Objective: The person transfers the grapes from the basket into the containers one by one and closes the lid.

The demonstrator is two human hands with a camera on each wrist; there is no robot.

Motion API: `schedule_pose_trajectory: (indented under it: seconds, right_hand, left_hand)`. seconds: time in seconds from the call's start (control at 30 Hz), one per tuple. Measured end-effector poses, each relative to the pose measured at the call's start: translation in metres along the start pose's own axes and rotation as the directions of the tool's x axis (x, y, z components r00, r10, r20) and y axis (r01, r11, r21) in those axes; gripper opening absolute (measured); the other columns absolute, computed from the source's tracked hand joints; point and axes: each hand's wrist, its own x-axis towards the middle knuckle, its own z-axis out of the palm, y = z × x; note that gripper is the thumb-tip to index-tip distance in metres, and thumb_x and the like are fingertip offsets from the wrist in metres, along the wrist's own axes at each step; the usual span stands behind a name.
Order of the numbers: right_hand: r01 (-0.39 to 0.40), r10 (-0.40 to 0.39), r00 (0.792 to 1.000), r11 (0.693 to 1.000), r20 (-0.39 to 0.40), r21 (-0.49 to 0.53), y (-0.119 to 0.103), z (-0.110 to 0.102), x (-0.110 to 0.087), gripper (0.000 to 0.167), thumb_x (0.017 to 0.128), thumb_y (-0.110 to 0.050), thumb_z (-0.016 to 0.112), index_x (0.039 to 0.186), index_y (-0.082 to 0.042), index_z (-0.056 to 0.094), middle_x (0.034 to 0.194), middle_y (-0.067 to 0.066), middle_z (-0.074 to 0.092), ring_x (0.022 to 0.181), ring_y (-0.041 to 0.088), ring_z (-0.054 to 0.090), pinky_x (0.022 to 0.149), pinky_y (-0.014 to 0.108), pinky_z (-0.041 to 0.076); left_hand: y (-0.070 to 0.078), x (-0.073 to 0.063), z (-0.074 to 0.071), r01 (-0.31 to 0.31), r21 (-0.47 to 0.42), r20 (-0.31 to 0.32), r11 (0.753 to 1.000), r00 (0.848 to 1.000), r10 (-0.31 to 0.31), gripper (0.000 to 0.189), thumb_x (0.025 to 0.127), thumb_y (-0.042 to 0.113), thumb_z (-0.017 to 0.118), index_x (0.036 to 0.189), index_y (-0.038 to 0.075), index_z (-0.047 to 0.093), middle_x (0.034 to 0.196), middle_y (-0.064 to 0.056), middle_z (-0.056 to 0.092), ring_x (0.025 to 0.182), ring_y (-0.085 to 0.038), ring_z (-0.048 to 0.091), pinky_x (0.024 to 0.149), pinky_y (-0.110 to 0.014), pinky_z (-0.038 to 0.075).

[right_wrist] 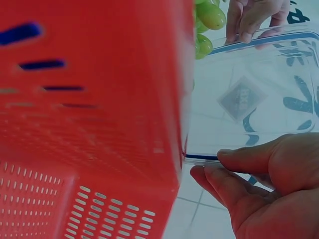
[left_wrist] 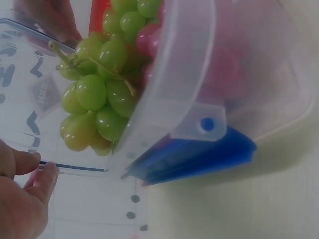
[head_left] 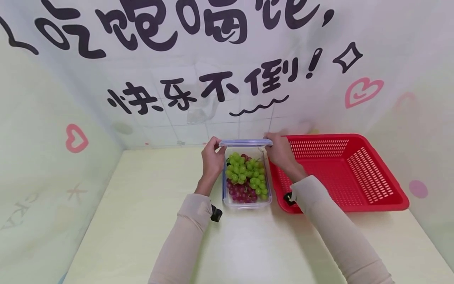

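Note:
A clear lid [head_left: 245, 142] with a blue seal stands raised at the far end of a clear plastic container [head_left: 248, 206]. My left hand [head_left: 214, 159] pinches the lid's left edge between thumb and fingers, as the left wrist view also shows. At the opposite edge, my right hand [head_left: 281, 152] pinches the lid; its thumb and fingers [right_wrist: 239, 184] show close up in the right wrist view. Inside the container lie green grapes [head_left: 237, 167] above dark red grapes [head_left: 242, 192]. A blue side latch [left_wrist: 199, 157] hangs down on the container's outside.
A red perforated basket [head_left: 330, 173] stands right beside the container, under the right forearm. Behind the table [head_left: 142, 205] rises a pale wall sheet [head_left: 170, 130] with large black lettering and pink hearts.

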Motion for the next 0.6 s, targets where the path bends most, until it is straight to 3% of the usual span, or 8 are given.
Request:
schedule_pose_trajectory:
  seconds: [0.2, 0.37, 0.47, 0.6]
  right_hand:
    - [0.019, -0.019, 1.000, 1.000, -0.013, 0.014, -0.002, -0.004, -0.004, 0.011, 0.096, 0.003, 0.057, 0.101, 0.000, 0.066, 0.103, 0.017, 0.068, 0.080, 0.029, 0.059, 0.063, 0.033, 0.047]
    - [0.051, -0.051, 0.999, 0.998, 0.013, -0.034, -0.002, -0.005, -0.009, 0.013, 0.096, -0.001, 0.058, 0.105, 0.002, 0.068, 0.107, 0.019, 0.070, 0.076, 0.028, 0.060, 0.062, 0.032, 0.047]
    - [0.077, -0.075, 0.996, 0.995, 0.041, -0.058, 0.001, -0.006, -0.014, 0.018, 0.096, -0.002, 0.059, 0.112, 0.002, 0.068, 0.114, 0.021, 0.070, 0.082, 0.029, 0.064, 0.071, 0.037, 0.056]
    - [0.114, -0.109, 0.991, 0.992, 0.080, -0.056, 0.004, -0.010, -0.019, 0.028, 0.095, 0.001, 0.061, 0.122, 0.001, 0.066, 0.123, 0.022, 0.066, 0.097, 0.033, 0.065, 0.087, 0.047, 0.057]
  left_hand:
    - [0.006, -0.003, -0.004, -0.014, 0.021, 0.019, 1.000, 1.000, 0.014, 0.007, 0.094, -0.002, 0.063, 0.094, 0.004, 0.059, 0.104, -0.012, 0.069, 0.115, -0.030, 0.064, 0.098, -0.042, 0.054]
    - [0.007, -0.006, -0.007, -0.030, 0.039, 0.010, 0.999, 1.000, 0.030, 0.007, 0.093, -0.002, 0.063, 0.097, 0.004, 0.061, 0.107, -0.012, 0.070, 0.115, -0.030, 0.065, 0.096, -0.043, 0.054]
    - [0.006, -0.010, -0.008, -0.039, 0.040, 0.016, 0.998, 0.999, 0.038, 0.009, 0.094, -0.002, 0.063, 0.100, 0.004, 0.063, 0.109, -0.012, 0.070, 0.115, -0.030, 0.065, 0.095, -0.042, 0.055]
    - [0.004, -0.015, -0.008, -0.057, 0.032, 0.032, 0.998, 0.998, 0.056, 0.009, 0.095, -0.002, 0.061, 0.102, 0.003, 0.064, 0.110, -0.013, 0.068, 0.116, -0.029, 0.064, 0.095, -0.041, 0.055]
